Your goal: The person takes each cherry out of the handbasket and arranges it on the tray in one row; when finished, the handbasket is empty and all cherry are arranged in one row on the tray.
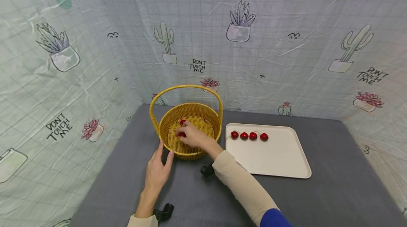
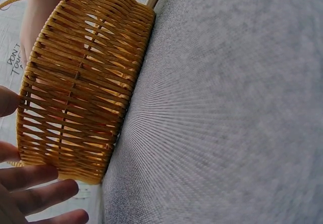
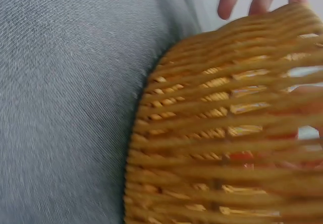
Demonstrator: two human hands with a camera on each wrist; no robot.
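Observation:
A yellow woven basket [image 1: 194,155] with a tall arched handle stands on the grey table. My right hand [image 1: 194,135] reaches down inside it, thumb and fingertips pinching a red cherry [image 1: 182,134] low over the basket floor. Just beyond those fingers another cherry [image 1: 182,122] lies in the basket. My left hand [image 1: 158,171] is at the basket's near left side, its spread fingers and thumb touching the rim and outer wall. In the left wrist view, the fingers [image 2: 48,196] are extended along the weave. The basket wall mostly hides the right hand in the right wrist view.
To the right of the basket, a cream rectangular tray [image 1: 276,156] holds a row of several stemmed cherries [image 1: 253,136] along its far left part. A printed cloth [image 1: 203,25] hangs behind the table and along the left side.

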